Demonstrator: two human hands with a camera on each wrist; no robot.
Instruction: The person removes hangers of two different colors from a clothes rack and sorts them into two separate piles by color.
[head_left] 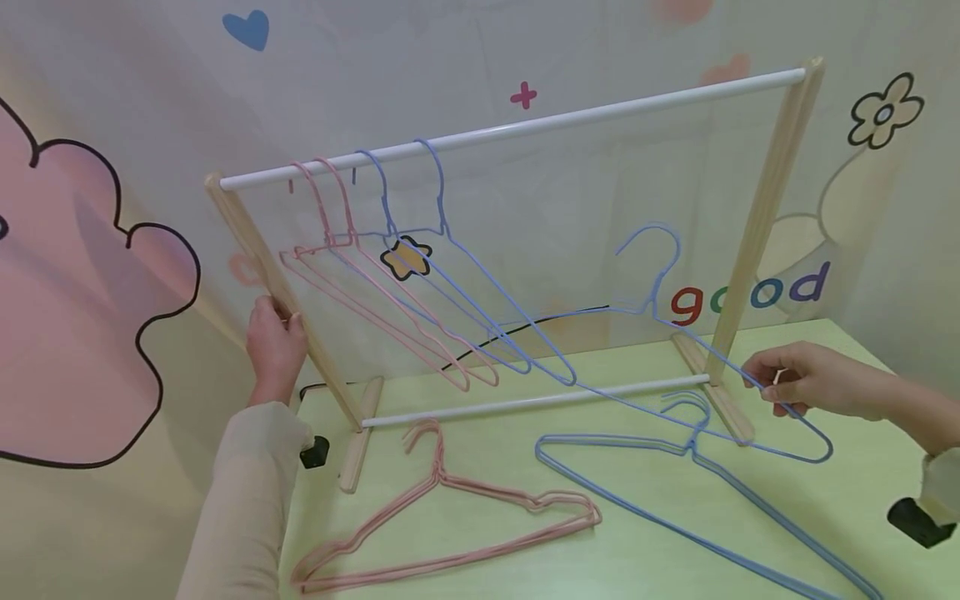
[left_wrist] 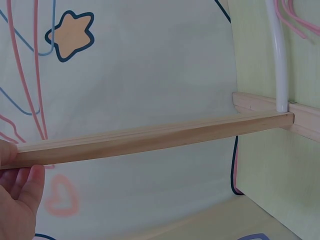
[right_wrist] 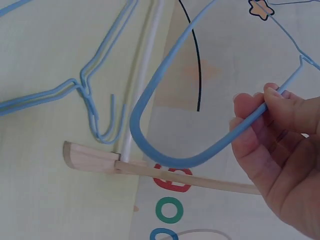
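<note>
My left hand (head_left: pixel 277 346) grips the left wooden post (left_wrist: pixel 150 140) of a small clothes rack, thumb on one side and fingers on the other. Between thumb and fingers my right hand (head_left: pixel 817 379) pinches one shoulder of a blue hanger (right_wrist: pixel 195 157). That hanger is raised above the table at the rack's right half, its hook (head_left: pixel 660 237) pointing up below the white top rail (head_left: pixel 615 112). Two pink hangers (head_left: pixel 348 208) and two blue hangers (head_left: pixel 442 192) hang from the rail's left half.
On the pale green table (head_left: pixel 465 508), pink hangers (head_left: pixel 517 497) lie stacked at front left and blue hangers (head_left: pixel 750 492) at front right. A white lower bar (head_left: pixel 525 406) joins the rack's wooden feet. Behind stands a wall cloth with printed drawings.
</note>
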